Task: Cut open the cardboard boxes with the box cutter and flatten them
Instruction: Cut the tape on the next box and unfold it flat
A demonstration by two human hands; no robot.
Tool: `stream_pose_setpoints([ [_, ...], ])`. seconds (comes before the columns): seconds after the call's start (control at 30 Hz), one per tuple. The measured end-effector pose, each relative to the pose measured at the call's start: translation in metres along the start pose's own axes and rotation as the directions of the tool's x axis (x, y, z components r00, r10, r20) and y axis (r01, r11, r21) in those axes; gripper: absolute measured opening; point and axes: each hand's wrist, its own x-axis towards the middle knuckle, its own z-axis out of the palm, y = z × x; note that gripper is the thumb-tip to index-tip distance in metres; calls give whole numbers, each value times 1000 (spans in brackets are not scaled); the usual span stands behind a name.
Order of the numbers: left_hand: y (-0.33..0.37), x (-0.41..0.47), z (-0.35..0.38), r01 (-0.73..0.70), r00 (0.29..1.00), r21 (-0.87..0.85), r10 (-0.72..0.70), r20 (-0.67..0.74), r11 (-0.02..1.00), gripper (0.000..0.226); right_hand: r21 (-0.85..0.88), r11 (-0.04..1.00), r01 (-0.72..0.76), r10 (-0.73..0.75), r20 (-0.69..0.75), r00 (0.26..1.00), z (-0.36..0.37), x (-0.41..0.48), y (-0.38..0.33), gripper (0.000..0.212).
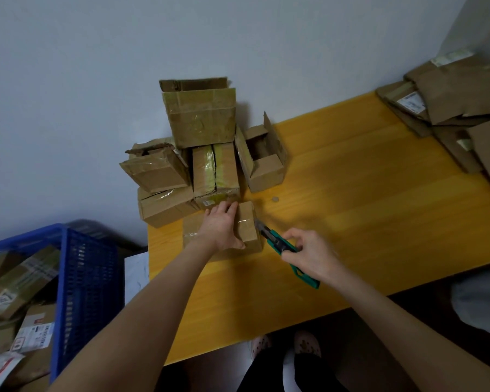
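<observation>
So the setup is a yellow-orange wooden table [351,207] shoved up against a plain pale wall [96,80]. The left hand [222,229] is laid flat on top of a small box [249,230] near the table's left edge, fingers straight and pressing down, thumb hanging over the near side, so it's pinning the thing, not really gripping it. Just to the right of that hand, the right hand [311,256] has its fingers and thumb wrapped around a green box cutter [277,241]. The blade end points away from the right hand toward the box and sits right at the box's right edge; can't tell if it's actually into the tape. The handle's tail sticks out behind the right hand, toward the person. Right beyond the left hand's fingertips there's a stack of boxes [201,120], taped and piled against the wall, with an open box [263,165] beside it, just past the cutter tip. A small round thing [275,199] lies on the table beyond the cutter. Way off past the right hand, at the far right, is a heap of flattened cardboard [458,100]. Left of the left forearm, off the table, a blue crate [88,267] holds more boxes.
</observation>
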Motion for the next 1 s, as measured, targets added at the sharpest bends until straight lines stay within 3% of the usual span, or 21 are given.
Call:
stream_pose_setpoints([
  [0.23, -1, -1, 0, -1, 1000, -10, 1, -7, 1000, 113, -24, 999, -25, 26, 45, 999, -17, -2, 4, 34],
  [0.33, -2, 0, 1, 7, 1000, -7, -8, -16, 1000, 114, 161, 986, -52, 61, -46, 997, -22, 2, 10, 25],
  [0.43, -2, -1, 4, 57, 997, -9, -57, -51, 998, 114, 429, 897, -102, 212, -217, 953, -15, 22, 12, 20],
  [0.5, 1, -3, 7, 127, 987, -75, -134, -89, 989, 114, 464, 876, -131, 266, -239, 934, -4, 41, 10, 19],
  [0.63, -7, -9, 9, 145, 980, -171, -165, -113, 975, 108, 361, 908, -213, 312, -244, 918, 21, 75, 13, 26],
  [0.73, -30, -17, 9, 167, 970, -208, -199, -142, 964, 97, 192, 933, -303, 346, -262, 901, 32, 96, 27, 32],
  [0.87, -53, -28, 18, 192, 978, -273, -207, -28, 943, 89, 5, 921, -389, 374, -286, 882, 35, 111, 45, 34],
  [1.0, -38, -29, 26, 308, 950, -218, -311, 19, 926, 86, -76, 933, -351, 319, -277, 906, 31, 115, 53, 34],
])
